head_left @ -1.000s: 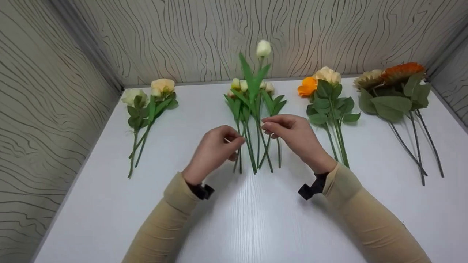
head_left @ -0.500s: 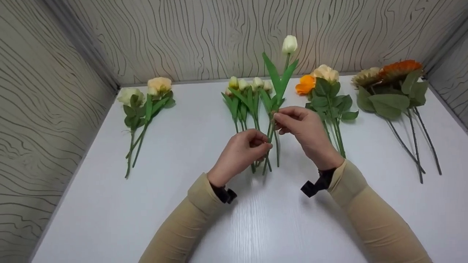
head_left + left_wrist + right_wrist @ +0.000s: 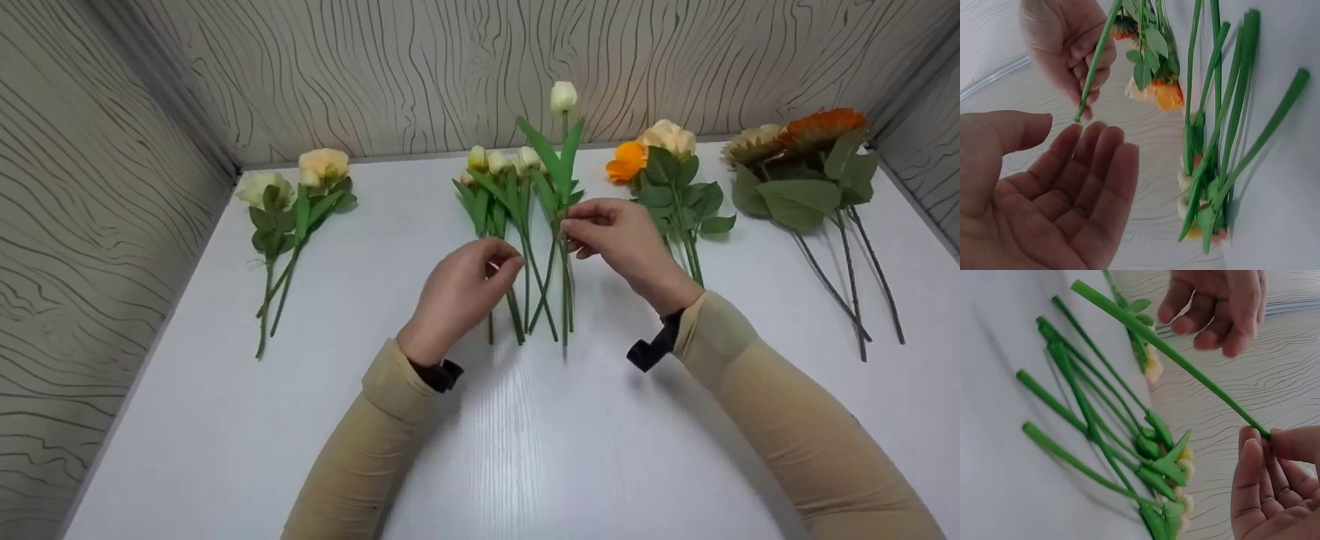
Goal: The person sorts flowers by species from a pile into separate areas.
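My right hand [image 3: 626, 247] pinches the green stem of a white tulip [image 3: 564, 97] between thumb and fingertips. The tulip is held raised, bloom toward the back wall, its leaves just above my fingers. In the right wrist view its bare lower stem [image 3: 1174, 354] slants up from the pinch. My left hand [image 3: 461, 292] hovers to the left, holding nothing; in the left wrist view its fingers [image 3: 1120, 174] are relaxed and apart from the thumb. Beneath both hands, several more tulips [image 3: 499, 169] with pale and yellowish blooms lie on the white table [image 3: 510, 465], stems toward me.
To the left lie a pale green rose [image 3: 262, 191] and a peach one [image 3: 326, 165], stems crossing. At right are an orange flower [image 3: 626, 161] beside a peach rose [image 3: 670, 139], then larger rust-orange blooms [image 3: 821, 127]. A wood-grain patterned wall [image 3: 420, 75] stands behind.
The tulip swung right, then back slightly left. My left hand was at its lower stem half a second ago and has since come off, moving left. My right hand keeps its pinch.
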`<state>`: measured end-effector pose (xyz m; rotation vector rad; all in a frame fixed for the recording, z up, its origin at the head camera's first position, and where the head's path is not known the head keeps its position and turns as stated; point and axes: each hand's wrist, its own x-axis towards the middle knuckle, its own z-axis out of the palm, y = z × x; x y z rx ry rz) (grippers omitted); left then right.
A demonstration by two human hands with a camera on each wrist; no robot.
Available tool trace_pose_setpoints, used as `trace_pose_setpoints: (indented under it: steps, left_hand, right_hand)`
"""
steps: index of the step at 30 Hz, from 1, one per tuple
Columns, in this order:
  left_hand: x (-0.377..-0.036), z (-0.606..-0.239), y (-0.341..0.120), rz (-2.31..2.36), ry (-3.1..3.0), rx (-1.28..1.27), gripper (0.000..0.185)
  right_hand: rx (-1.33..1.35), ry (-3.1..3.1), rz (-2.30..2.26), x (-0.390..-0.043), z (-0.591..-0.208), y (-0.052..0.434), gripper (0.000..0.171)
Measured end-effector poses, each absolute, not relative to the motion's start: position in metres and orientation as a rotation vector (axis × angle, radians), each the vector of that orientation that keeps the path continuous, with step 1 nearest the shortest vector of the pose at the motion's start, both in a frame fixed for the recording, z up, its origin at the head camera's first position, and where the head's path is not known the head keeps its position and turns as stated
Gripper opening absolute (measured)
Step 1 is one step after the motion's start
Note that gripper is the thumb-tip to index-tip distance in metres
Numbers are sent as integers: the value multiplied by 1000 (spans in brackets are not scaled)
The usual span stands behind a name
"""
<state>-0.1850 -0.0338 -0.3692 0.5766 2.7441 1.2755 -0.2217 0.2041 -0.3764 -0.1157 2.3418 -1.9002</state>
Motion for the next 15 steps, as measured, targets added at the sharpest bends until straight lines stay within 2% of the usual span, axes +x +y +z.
trace_pose_setpoints:
  steps: [7, 15]
  left_hand:
    - [-190, -366, -47, 1204, 2850, 536, 22]
    - [-191, -366, -44, 1193, 2837, 564, 21]
  right_hand:
    - [-86, 2404, -1552, -256, -385, 193, 36]
    - [-33, 2491, -1341, -273, -395, 179, 31]
